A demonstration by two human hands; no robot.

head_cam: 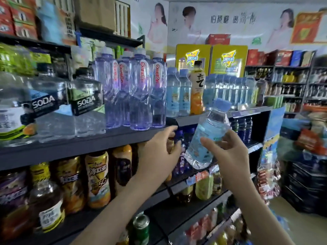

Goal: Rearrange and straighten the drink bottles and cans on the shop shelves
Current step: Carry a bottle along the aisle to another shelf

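Right hand (pixel 228 156) fingers curl round the blue-capped water bottle (pixel 207 137), tilted in air before the shelf (pixel 70 151) front edge. Left hand (pixel 159 147) loosely curled, empty. Judged thin-walled, slick: grip mid-label.

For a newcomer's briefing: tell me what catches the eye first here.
Centre frame, the right hand holds a tilted blue-capped water bottle in front of the shelf. Above-left, tall violet Ganten bottles stand on that shelf, and one orange drink bottle interrupts the pale blue water bottles beside them.
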